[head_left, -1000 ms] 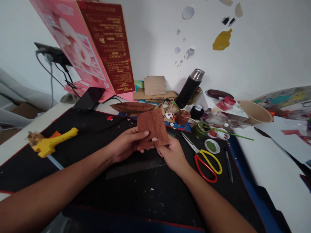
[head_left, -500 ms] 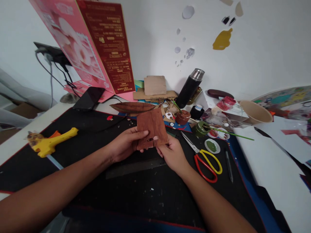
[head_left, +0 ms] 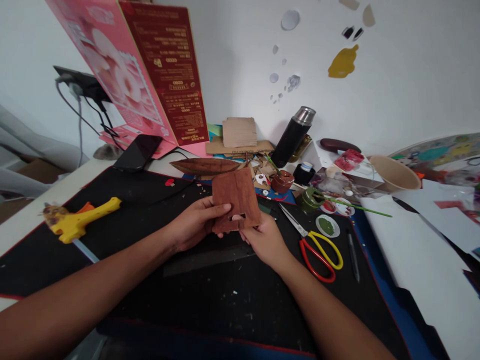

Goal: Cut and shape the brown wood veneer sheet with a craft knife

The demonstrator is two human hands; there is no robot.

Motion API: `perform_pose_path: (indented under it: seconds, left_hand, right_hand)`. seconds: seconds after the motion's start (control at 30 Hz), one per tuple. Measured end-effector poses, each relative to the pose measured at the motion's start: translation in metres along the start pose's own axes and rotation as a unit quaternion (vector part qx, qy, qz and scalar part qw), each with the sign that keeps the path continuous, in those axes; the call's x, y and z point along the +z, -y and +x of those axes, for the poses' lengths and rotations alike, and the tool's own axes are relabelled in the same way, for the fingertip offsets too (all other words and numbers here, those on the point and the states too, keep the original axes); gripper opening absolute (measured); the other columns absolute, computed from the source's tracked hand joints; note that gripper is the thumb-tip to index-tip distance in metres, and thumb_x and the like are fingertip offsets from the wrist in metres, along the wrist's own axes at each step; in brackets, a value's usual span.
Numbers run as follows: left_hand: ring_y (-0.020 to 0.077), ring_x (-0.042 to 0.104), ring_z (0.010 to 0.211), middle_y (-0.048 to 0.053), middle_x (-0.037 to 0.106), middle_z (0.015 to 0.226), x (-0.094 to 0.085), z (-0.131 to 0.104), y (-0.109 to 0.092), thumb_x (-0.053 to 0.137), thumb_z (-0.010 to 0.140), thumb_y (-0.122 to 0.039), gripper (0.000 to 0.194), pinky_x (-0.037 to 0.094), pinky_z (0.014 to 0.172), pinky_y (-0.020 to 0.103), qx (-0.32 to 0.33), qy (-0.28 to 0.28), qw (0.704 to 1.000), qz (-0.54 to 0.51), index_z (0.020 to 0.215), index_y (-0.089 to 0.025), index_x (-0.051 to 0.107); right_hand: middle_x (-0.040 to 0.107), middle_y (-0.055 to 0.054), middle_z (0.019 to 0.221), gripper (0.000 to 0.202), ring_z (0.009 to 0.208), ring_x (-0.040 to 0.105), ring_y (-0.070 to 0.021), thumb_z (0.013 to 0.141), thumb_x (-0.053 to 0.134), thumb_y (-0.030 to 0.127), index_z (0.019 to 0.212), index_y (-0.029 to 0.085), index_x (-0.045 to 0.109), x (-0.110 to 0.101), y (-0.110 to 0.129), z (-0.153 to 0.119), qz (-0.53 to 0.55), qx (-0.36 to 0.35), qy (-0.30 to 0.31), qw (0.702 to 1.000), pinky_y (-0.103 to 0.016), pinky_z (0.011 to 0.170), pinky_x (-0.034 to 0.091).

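Observation:
A reddish-brown painted cardboard piece (head_left: 236,190) is held up between both hands over the black mat (head_left: 210,300). My left hand (head_left: 198,222) is closed on its left edge, thumb across the front and fingers behind. My right hand (head_left: 266,237) pinches the lower right corner. Near the bottom edge is a small slot, with a bit of fingertip showing through it; whose finger it is I cannot tell. Just behind the piece lies a brown boat-shaped piece (head_left: 204,166). Scissors (head_left: 313,245) with red and yellow handles lie right of my right hand.
A yellow glue gun (head_left: 82,217) lies at the left, below a black phone (head_left: 138,152). Brown (head_left: 282,181) and green paint jars (head_left: 310,200), a leaning thermos (head_left: 294,135) and a pen (head_left: 353,255) are on the right. A pink box (head_left: 131,75) stands behind.
The cardboard piece has shifted very slightly down and right. Its slot now shows wider, with the fingertip behind it rather than covering its right end. Both hands keep their hold.

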State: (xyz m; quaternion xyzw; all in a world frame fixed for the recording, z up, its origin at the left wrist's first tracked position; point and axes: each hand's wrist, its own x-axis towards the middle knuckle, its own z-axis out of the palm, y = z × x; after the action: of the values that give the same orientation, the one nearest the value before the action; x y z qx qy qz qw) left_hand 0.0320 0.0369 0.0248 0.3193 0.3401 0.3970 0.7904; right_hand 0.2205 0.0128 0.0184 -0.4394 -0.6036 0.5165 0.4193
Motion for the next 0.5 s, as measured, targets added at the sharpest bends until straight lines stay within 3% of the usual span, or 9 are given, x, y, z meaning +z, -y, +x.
perform_pose_path:
  seconds: [0.27,0.5]
  left_hand:
    - [0.0104,0.059,0.055,0.002,0.070,0.078,-0.003,0.003,-0.003,0.090,0.076,-0.035,0.032,0.048,0.043,0.020,0.085,-0.029,0.996,0.022,0.092,-0.015,0.071]
    - [0.0097,0.055,0.053,0.000,0.064,0.071,-0.005,0.003,0.001,0.088,0.079,-0.038,0.031,0.044,0.043,0.020,0.095,-0.015,0.994,0.048,0.088,-0.016,0.069]
  right_hand:
    - [0.049,0.007,0.057,0.036,0.046,0.038,-0.0098,0.092,0.066,0.057,0.083,0.022,0.060,-0.009,0.004,0.003,0.090,0.055,0.006,0.994,-0.025,0.045,0.027]
    - [0.050,0.005,0.054,0.053,0.042,0.037,-0.0077,0.089,0.069,0.068,0.072,0.021,0.051,-0.013,0.008,0.004,0.214,0.107,-0.035,0.970,-0.023,0.042,0.022]
